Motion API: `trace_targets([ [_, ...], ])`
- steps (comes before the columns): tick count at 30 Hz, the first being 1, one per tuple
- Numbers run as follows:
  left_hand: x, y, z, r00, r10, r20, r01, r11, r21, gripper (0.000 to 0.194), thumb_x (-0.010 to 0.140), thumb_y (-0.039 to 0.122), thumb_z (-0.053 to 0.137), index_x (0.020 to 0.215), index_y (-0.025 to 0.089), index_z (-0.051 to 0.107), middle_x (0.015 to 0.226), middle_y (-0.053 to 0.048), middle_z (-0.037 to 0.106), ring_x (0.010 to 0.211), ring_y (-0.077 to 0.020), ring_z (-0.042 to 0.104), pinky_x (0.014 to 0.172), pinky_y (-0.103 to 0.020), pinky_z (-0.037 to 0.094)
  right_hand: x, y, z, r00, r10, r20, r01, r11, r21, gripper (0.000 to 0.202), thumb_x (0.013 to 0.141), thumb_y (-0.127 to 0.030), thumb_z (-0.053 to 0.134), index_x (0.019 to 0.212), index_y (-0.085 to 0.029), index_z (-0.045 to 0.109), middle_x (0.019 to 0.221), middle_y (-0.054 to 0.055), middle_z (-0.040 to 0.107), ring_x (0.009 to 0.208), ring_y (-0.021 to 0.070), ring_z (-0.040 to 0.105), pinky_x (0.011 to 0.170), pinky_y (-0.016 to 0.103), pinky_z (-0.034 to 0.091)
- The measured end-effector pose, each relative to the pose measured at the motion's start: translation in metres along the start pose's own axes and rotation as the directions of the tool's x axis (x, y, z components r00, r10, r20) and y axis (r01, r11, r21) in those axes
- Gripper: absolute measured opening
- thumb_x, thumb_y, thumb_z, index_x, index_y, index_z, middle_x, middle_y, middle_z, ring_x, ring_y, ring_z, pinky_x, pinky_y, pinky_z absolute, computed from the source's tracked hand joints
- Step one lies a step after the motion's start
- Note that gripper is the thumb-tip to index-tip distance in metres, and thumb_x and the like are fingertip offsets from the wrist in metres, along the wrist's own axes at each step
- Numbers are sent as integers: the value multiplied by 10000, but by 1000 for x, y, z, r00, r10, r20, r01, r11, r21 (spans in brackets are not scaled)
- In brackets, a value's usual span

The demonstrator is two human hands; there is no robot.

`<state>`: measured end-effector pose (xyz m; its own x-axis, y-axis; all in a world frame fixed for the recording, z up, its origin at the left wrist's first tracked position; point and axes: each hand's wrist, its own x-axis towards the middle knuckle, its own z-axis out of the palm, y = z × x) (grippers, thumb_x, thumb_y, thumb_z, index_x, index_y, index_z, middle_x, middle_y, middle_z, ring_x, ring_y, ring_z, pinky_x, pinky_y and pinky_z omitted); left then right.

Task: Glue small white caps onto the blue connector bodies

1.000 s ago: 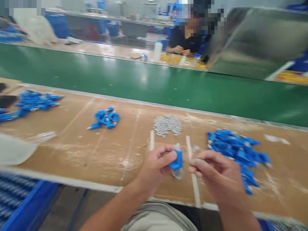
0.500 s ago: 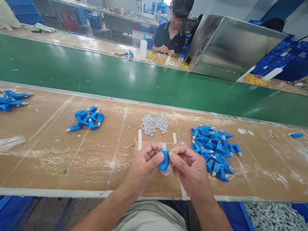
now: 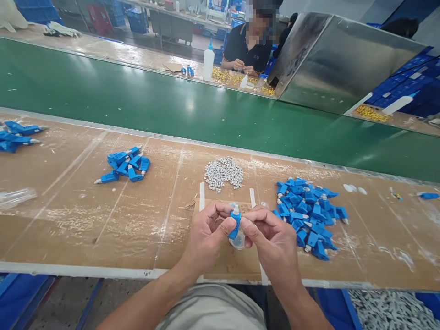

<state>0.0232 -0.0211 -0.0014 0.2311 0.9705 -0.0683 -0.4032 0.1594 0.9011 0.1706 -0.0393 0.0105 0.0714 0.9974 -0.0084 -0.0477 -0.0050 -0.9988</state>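
Observation:
My left hand (image 3: 212, 231) is closed, pinching a blue plastic part (image 3: 235, 224) with a white tip pointing up and away. The thumb and fingers of my right hand (image 3: 270, 231) are pressed together against the right side of that part. Whatever lies between those fingertips is hidden. Below the blue part, a small clear round dish (image 3: 238, 242) stands on a cardboard sheet (image 3: 225, 268). Beyond my hands lies a pile of small grey pieces (image 3: 223, 173). To the right is a large heap of similar blue parts (image 3: 311, 213).
A smaller blue heap (image 3: 127, 164) lies left, with more blue parts (image 3: 17, 135) at the far left. White tape strips (image 3: 202, 197) edge the cardboard. A green conveyor belt (image 3: 165, 107) crosses behind the table. Across it, a person (image 3: 245, 50) sits beside a white bottle (image 3: 208, 64).
The blue part has turned in my left fingers and now shows a narrower side. My right fingertips stay against it. The whole view has shifted slightly.

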Motion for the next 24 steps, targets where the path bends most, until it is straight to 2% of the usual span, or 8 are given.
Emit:
trace_targets([
  [5, 1, 1, -4, 995, -54, 80, 59, 997, -54, 267, 855, 382, 714, 950, 145, 638, 798, -42, 619, 717, -139, 554, 656, -261, 457, 7, 1, -8, 986, 134, 98, -154, 959, 239, 149, 782, -272, 825, 738, -171, 724, 678, -10, 597, 512, 68, 527, 429, 162, 425],
  [10, 2, -1, -4, 983, -88, 161, 106, 989, -104, 250, 875, 367, 697, 949, 142, 616, 802, -52, 639, 724, -145, 586, 655, -264, 462, 11, 3, -14, 942, 273, 196, -329, 868, 373, 202, 727, -247, 866, 670, -163, 691, 589, -25, 583, 451, 32, 466, 406, 111, 382],
  [18, 2, 5, 1, 975, -47, 217, 68, 994, -91, 251, 874, 382, 698, 912, 142, 635, 756, -36, 640, 671, -126, 573, 630, -256, 453, 10, 0, -17, 932, 279, 233, -357, 823, 443, 248, 675, -209, 898, 637, -167, 657, 591, -35, 576, 463, 36, 485, 361, 80, 344],
  [24, 1, 15, -1, 977, -28, 212, 41, 998, -56, 219, 872, 359, 707, 902, 149, 653, 752, -44, 682, 681, -142, 619, 622, -252, 449, 9, 0, -16, 913, 323, 249, -401, 823, 402, 269, 679, -265, 902, 632, -160, 658, 542, -15, 613, 440, 46, 508, 362, 86, 358],
])
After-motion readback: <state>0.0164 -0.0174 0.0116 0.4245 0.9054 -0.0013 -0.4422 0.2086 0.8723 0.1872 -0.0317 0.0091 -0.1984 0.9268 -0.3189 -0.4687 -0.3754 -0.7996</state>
